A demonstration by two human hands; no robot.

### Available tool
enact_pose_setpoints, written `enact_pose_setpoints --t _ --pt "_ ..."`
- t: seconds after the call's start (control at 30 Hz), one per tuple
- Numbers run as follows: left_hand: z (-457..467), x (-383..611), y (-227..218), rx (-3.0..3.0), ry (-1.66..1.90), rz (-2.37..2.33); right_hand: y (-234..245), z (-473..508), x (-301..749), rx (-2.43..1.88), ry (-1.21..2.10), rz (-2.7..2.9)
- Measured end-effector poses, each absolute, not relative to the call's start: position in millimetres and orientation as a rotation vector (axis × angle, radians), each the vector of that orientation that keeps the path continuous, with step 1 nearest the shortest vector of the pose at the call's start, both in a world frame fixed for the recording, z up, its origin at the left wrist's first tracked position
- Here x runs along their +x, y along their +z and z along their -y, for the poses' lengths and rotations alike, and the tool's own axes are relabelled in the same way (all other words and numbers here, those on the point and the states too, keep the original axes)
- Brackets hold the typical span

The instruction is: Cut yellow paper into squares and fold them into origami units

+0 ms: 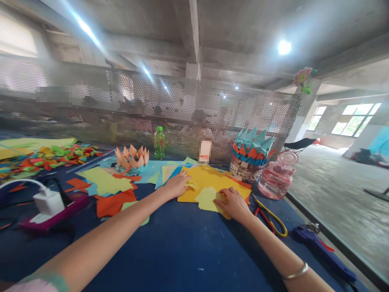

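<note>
I have the left hand (pixel 176 185) outstretched over the yellow sheet (pixel 211 177), right hand (pixel 236 202) curled at its front edge; whether fingers grip, I can't tell.

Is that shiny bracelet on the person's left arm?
No, the bracelet is around the right arm, whose right hand is at the pale yellow paper.

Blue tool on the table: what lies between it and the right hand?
Between the right hand and blue tool lie scissors with yellow and red handles, in the head view.
</note>
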State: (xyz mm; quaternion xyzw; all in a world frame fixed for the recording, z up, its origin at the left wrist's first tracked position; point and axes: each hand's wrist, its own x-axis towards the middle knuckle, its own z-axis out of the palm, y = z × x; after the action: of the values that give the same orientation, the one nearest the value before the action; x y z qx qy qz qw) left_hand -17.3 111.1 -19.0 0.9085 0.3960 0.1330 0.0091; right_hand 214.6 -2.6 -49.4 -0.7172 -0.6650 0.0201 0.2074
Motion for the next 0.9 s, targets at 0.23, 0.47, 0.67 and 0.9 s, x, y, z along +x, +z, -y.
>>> enact_pose_setpoints --t 0.23,0.47,0.67,0.9 --pt "-103 -16 -19 2.895 0.442 -1.213 -50 1 213 -1.981 0.080 1.827" --pt "-108 -8 -22 2.934 0.437 -1.094 -52 -1 214 -1.960 0.095 1.835" --pt "-120 1 -24 2.886 0.519 -1.139 -55 -4 216 -1.945 0.114 1.788" --pt "-115 15 -19 2.844 0.593 -1.284 -58 -6 221 -1.911 0.139 1.734"
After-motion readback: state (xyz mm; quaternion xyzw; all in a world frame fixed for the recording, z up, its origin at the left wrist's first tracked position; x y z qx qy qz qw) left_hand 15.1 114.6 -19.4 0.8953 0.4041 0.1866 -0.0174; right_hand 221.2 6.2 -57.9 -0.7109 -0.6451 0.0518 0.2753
